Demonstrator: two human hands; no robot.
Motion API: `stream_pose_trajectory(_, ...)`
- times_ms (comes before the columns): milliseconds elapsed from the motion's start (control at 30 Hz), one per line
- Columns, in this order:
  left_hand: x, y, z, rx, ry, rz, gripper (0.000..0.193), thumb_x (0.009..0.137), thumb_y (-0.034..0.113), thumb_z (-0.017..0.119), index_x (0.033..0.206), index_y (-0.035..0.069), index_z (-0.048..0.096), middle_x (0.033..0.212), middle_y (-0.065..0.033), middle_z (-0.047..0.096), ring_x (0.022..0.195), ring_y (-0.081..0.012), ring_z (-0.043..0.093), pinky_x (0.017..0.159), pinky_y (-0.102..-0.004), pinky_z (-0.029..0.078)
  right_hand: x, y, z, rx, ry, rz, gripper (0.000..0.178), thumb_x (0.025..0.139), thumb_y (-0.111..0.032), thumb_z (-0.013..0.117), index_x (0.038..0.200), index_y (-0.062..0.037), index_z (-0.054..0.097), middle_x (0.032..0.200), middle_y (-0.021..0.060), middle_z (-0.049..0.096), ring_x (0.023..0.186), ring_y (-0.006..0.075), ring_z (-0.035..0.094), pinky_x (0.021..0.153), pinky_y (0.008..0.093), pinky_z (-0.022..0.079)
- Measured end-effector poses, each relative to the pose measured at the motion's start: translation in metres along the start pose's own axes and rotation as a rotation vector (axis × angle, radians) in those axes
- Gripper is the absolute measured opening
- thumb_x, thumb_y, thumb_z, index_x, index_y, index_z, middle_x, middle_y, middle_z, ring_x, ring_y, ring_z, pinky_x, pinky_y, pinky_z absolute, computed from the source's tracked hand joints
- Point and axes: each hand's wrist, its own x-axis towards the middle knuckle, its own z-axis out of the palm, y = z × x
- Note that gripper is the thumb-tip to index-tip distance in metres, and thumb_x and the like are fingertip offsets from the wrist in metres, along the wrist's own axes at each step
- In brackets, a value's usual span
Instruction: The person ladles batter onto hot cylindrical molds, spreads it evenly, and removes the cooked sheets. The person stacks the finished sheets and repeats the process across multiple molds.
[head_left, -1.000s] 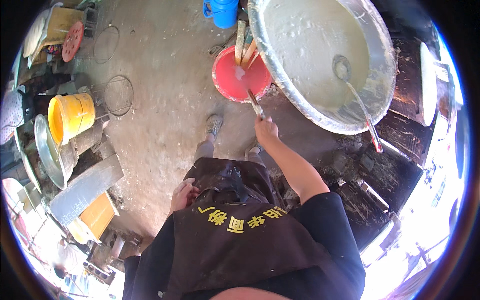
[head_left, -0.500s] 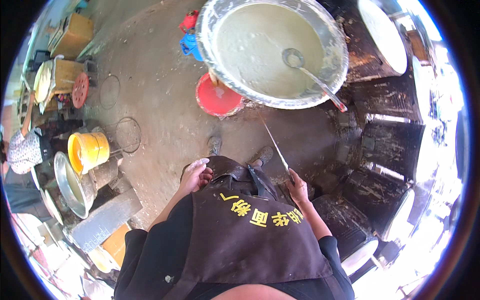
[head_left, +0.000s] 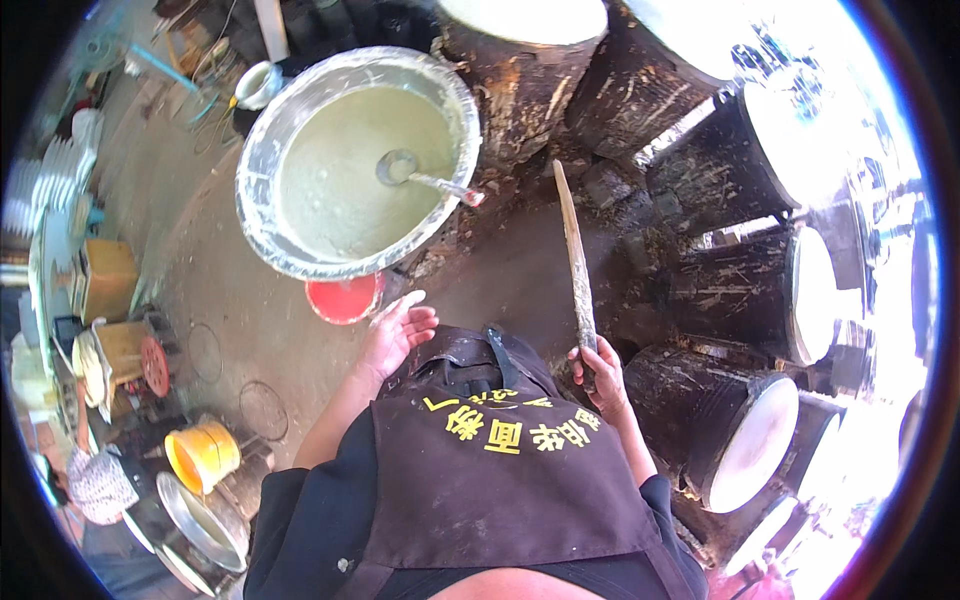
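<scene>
My right hand (head_left: 600,376) is closed round the lower end of a long wooden stick (head_left: 574,250), which tapers to its far tip and points away from me. My left hand (head_left: 400,335) is held up in front of my brown apron (head_left: 500,500), empty, with its fingers apart. Ahead and to the left stands a large metal basin (head_left: 258,215) holding a pale, thick liquid (head_left: 330,150). A ladle (head_left: 397,167) rests in that liquid, its handle leaning across the basin's right rim. A red basin (head_left: 345,302) shows partly beneath the big basin's near edge, close to my left hand.
Dark, stained barrels (head_left: 740,285) with pale round tops curve along my right and ahead. At the left are a yellow bucket (head_left: 203,455), a metal bowl (head_left: 195,520) and a wire ring (head_left: 262,410) on the floor. Another person (head_left: 102,486) is at the far left.
The view has swung to the right, so the large basin sits further left. The stick is lifted and shows its full length. My left hand is raised slightly, with its fingers spread more.
</scene>
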Motion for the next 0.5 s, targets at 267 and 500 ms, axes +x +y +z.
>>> stream_pose_trajectory(267, 0.137, 0.031, 0.087, -0.259, 0.186, -0.233, 0.077, 0.094, 0.053, 0.044, 0.141, -0.004, 0.022, 0.117, -0.0262, 0.053, 0.110, -0.0373, 0.054, 0.099, -0.0487, 0.044, -0.007, -0.018, 0.022, -0.064, 0.059, -0.076, 0.021, 0.089, -0.008, 0.053, 0.107, 0.0016, 0.049, 0.089, 0.0084, 0.062, 0.060, 0.0102, 0.052, 0.051, 0.0234, 0.043)
stream_pose_trajectory(500, 0.234, 0.052, 0.066, -0.665, 0.114, -0.141, 0.037, 0.097, 0.034, 0.048, 0.088, -0.002, 0.049, 0.075, -0.0153, 0.056, 0.071, -0.0271, 0.058, 0.072, -0.0386, 0.053, -0.011, -0.006, 0.060, -0.041, 0.194, -0.081, 0.034, 0.087, -0.004, 0.052, 0.120, 0.0034, 0.045, 0.088, 0.0078, 0.062, 0.060, 0.0083, 0.052, 0.055, 0.0206, 0.042)
